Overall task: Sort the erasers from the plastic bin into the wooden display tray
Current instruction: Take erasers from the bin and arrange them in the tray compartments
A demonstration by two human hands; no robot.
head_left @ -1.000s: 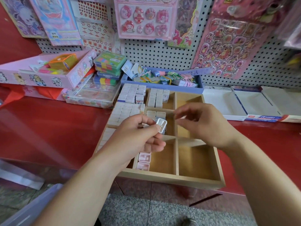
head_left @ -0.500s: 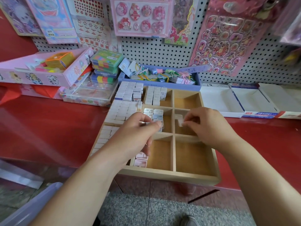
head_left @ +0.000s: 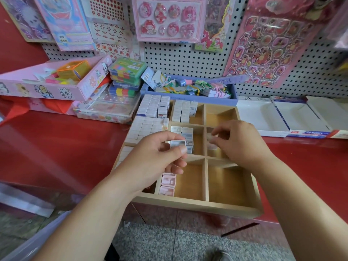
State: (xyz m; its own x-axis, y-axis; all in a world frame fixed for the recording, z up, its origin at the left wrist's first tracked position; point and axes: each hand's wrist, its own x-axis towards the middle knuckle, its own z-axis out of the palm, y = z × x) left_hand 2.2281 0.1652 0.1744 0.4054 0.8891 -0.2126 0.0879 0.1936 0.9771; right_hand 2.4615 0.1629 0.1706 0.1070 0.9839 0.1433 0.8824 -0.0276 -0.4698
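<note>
while pinching grey eraser (head_left: pixel 178 144) in left hand (head_left: pixel 150 162), lowered right hand (head_left: pixel 243 144) into wooden display tray (head_left: pixel 197 204). curled fingers (head_left: pixel 224 129) there, around what cannot tell; still mid-placement.

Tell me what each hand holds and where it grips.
Left hand pinches a small eraser across its long sides. Right hand: fingertips pinched, but whether they hold anything is blurred.

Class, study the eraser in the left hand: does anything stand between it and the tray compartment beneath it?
Nothing visible does. The left hand holds the eraser above the centre compartment of the wooden tray, partly filled with room left; the right hand is beside it.
</note>
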